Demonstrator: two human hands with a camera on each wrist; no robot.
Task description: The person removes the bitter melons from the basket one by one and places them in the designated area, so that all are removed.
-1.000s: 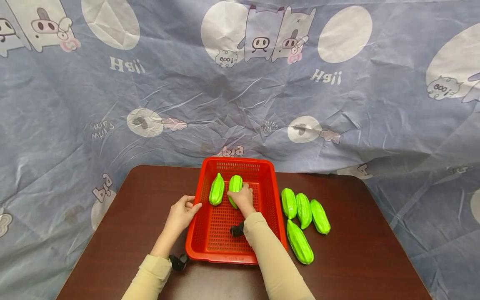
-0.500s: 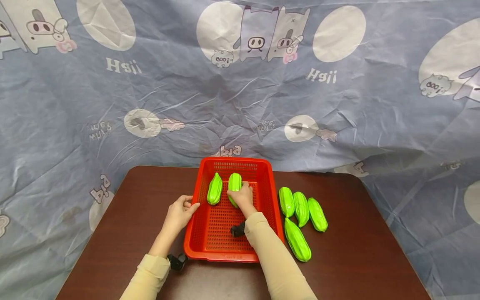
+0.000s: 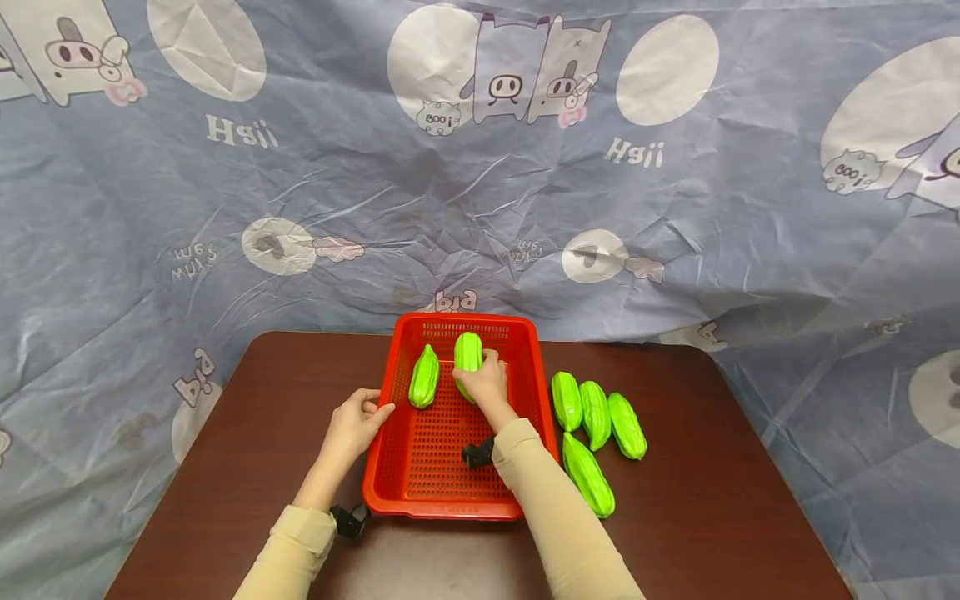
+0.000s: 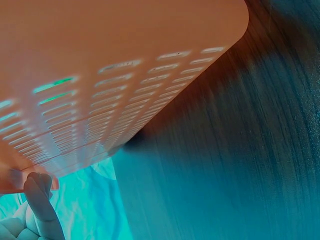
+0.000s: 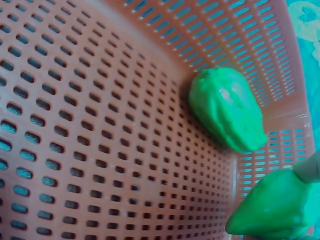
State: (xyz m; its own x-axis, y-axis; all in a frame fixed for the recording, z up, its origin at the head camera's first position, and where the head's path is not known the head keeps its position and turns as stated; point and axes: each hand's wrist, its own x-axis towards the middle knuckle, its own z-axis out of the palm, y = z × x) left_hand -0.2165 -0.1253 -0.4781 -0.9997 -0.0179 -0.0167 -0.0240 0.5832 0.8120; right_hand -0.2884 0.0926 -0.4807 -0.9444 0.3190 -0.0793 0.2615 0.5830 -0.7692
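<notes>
Gripping a ridged green gourd [image 3: 468,354] with my right hand [image 3: 486,383], I have my thumb on its left side and my fingers on its right, a narrow hold that is full of gourd. It is inside the red basket [image 3: 450,508], toward the far end, its far part sticking out beyond my fingers and pointing away from me; I cannot tell whether its underside touches the slotted floor. Just to its left, apart from it, a second gourd [image 3: 424,379] lies lengthwise on that floor near the left wall, its narrow tip at the far end. My left hand [image 3: 356,425] pinches the basket's left rim, the thumb over the top and the fingers curled against the outside, as the left wrist view also shows. Outside the basket, to the right, four more lie on the dark brown table [image 3: 712,517]: a left gourd [image 3: 567,402], a middle gourd [image 3: 596,415] and a right gourd [image 3: 627,426] in a close row, and a near gourd [image 3: 588,475] slanting below them, close to the basket's right side. Pale sleeves [image 3: 558,517] cover my forearms, and a small black device [image 3: 477,454] sits at each wrist. Behind the table hangs a creased blue-grey cloth [image 3: 450,192] printed with cartoon pigs, pale ovals and lettering
</notes>
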